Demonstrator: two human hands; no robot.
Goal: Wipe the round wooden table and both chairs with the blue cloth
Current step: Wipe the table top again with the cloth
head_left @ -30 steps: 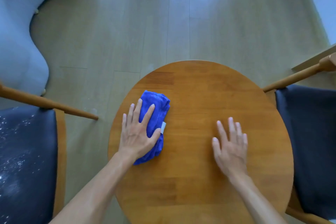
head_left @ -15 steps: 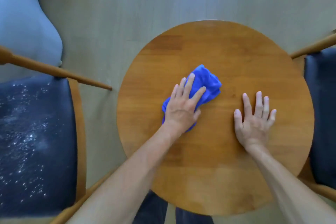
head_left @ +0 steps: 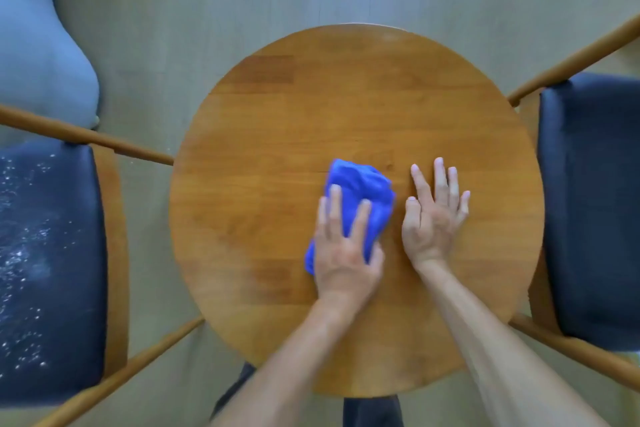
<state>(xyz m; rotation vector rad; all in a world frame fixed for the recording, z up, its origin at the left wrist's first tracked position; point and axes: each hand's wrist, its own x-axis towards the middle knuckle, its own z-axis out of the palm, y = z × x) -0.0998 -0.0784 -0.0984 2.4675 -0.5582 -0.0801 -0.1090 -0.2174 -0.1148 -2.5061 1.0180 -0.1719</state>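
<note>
The round wooden desk (head_left: 356, 107) is the step in hand: the bunched blue microfibre cloth (head_left: 360, 194) lies near the middle of its top, pressed down by the left hand (head_left: 343, 253), whose fingers are laid fairly straight over the cloth rather than curled round it. Just right of the cloth, the right hand (head_left: 433, 215) rests flat on the bare wood, fingers spread and holding nothing.

I judge the task to be early. The desk top shows warm, smooth, jointed planks with a soft sheen, and no crumbs that I can make out, though the blur may hide fine dust. Left of the desk, the wooden-framed chair with the dark padded seat (head_left: 52, 253) is speckled with white specks, so it looks unwiped. Right of the desk, the matching dark-seated chair (head_left: 588, 204) looks clean, but whether it has been wiped cannot be told. Both chairs probably remain.
</note>
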